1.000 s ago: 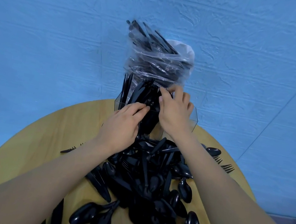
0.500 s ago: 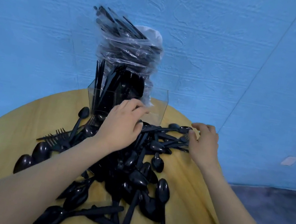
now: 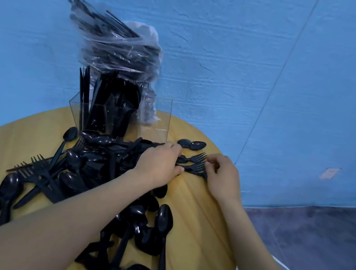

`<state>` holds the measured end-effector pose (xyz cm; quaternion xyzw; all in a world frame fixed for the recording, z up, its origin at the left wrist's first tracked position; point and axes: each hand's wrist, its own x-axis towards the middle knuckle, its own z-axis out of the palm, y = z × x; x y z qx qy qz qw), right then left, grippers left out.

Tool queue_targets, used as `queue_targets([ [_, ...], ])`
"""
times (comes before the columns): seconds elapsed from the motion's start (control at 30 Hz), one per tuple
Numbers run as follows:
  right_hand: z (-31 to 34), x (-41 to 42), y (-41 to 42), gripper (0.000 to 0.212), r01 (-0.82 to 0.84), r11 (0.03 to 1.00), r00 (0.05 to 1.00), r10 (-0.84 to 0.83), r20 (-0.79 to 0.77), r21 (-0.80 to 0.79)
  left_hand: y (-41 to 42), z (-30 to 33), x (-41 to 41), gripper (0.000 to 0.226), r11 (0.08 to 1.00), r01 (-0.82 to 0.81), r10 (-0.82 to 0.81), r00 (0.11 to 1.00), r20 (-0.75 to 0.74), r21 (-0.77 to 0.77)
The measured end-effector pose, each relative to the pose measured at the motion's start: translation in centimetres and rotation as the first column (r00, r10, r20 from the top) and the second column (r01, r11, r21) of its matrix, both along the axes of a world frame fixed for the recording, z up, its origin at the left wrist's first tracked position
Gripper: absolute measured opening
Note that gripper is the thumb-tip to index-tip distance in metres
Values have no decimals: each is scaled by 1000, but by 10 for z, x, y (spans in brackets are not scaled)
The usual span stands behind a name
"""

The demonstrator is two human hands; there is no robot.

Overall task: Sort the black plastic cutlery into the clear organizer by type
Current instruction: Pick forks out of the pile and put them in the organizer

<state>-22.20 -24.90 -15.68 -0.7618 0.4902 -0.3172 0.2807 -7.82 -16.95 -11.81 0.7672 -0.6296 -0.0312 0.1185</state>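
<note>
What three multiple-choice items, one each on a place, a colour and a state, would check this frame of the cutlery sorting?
1. Where is the clear organizer?
A. at the table's far edge, near the wall
B. on the floor
C. at the person's elbows

2. What colour is the table?
A. white
B. yellow
C. red

3. What are both hands doing?
A. resting flat, away from any cutlery
B. lifting the organizer
C. meeting at a few forks

Answers: 1 A, it stands before the blue wall; 2 B, the bare top is yellow; 3 C, the left hand and right hand close in on the forks from either side.
</note>
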Motion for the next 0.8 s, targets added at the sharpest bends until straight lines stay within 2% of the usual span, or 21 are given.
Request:
queue_targets([
  [0.17, 0, 1, 0, 15, 2, 1000, 998, -3, 68, 14, -2, -1, 3, 29, 999, -17, 20, 992, -126, 30],
  [0.4, 1, 1, 4, 14, -21, 999, 967, 12, 255, 34, 1, -3, 8, 25, 1000, -15, 14, 988, -155, -3],
  [0.53, 5, 2, 10, 7, -144, 990, 903, 134, 409, -5, 6, 0, 6, 23, 999, 30, -36, 987, -159, -41],
  [0.8, 14, -1, 15, 16, -156, 985, 771, 72, 633, 78, 15, 9, 1, 30, 989, 145, -146, 980, -138, -15],
])
